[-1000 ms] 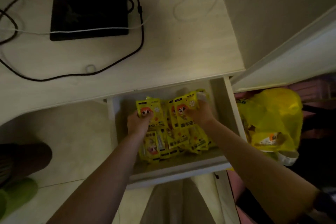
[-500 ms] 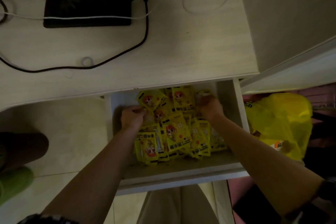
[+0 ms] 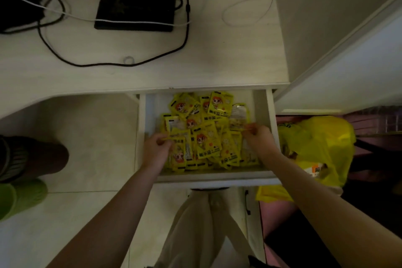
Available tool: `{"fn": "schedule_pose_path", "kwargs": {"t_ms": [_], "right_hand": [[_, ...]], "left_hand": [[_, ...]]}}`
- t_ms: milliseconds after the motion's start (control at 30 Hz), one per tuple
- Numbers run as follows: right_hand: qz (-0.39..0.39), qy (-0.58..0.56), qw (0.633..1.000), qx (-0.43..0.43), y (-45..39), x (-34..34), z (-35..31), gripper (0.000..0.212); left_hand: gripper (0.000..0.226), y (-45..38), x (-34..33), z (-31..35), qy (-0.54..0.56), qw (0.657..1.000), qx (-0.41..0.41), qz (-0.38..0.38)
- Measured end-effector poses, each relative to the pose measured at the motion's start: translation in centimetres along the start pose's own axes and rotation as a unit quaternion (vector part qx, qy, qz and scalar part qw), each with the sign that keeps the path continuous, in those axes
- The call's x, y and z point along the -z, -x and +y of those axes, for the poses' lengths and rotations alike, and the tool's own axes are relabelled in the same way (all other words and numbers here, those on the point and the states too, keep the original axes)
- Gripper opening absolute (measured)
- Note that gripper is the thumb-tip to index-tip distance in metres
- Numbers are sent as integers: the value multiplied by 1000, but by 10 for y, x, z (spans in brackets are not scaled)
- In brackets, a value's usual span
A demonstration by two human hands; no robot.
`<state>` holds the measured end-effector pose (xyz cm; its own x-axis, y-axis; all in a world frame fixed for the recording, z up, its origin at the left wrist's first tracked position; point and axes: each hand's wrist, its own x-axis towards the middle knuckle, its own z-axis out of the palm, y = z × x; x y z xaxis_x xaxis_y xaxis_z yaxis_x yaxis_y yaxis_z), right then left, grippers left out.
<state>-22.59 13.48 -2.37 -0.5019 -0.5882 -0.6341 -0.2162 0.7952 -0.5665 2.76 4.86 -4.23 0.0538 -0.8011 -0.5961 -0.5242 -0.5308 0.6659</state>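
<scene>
Where the two bare forearms come in from the bottom edge, pale trousers (image 3: pixel 206 224) show directly below the drawer (image 3: pixel 217 177), nearer to the viewer than its white front panel. Far to the left of the drawer a green slipper (image 3: pixel 19 198) is on the light floor. The drawer stands open under the desk top (image 3: pixel 217 67), and both hands are inside it. The left hand (image 3: pixel 157 149) is at the left side of the drawer, near the front; its thumb and curled fingers pinch the edge of a left-side packet (image 3: pixel 180 150). The right hand (image 3: pixel 260 140) is at the right side of the drawer, close to the right wall; its fingertips pinch the thin edge of a right-side packet (image 3: pixel 247 129). Between the hands lies the heap of yellow packets (image 3: pixel 206 137), many printed with a cartoon face with orange hair. The heap reaches from the front of the drawer to its back, and the packets overlap at many angles. Just outside the right wall of the drawer is a yellow plastic bag (image 3: pixel 315 143); whether it touches the wall I cannot tell. Beyond the back of the drawer the desk top begins. On it, not far behind the drawer, a small ring (image 3: pixel 128 60) lies beside a black cable (image 3: pixel 97 64). Farther behind the drawer a flat black box (image 3: pixel 137 2) rests, with a white cable (image 3: pixel 134 22) across its near edge.
</scene>
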Motion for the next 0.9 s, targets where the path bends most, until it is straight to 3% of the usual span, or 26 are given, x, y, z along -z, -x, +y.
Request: {"fn": "schedule_pose_path", "kwargs": {"t_ms": [167,333,467,567,767,900], "right_hand": [[-15,-59,998,19,55,7,28,18],[-35,-148,987,-49,101,12,64,20],[-35,-261,947,-184,114,13,95,29],[-44,-340,904,-256,115,13,103,32],[-36,-437,854,-281,95,9,95,46],[-16,-458,843,-280,88,9,78,40]], "left_hand": [[10,67,8,-22,130,990,47,2],[16,115,14,-60,211,971,112,12],[27,125,21,-85,224,959,173,26],[33,118,28,-92,288,930,228,-6],[29,91,29,-80,411,871,270,-19],[15,76,22,-77,429,861,271,-24]]}}
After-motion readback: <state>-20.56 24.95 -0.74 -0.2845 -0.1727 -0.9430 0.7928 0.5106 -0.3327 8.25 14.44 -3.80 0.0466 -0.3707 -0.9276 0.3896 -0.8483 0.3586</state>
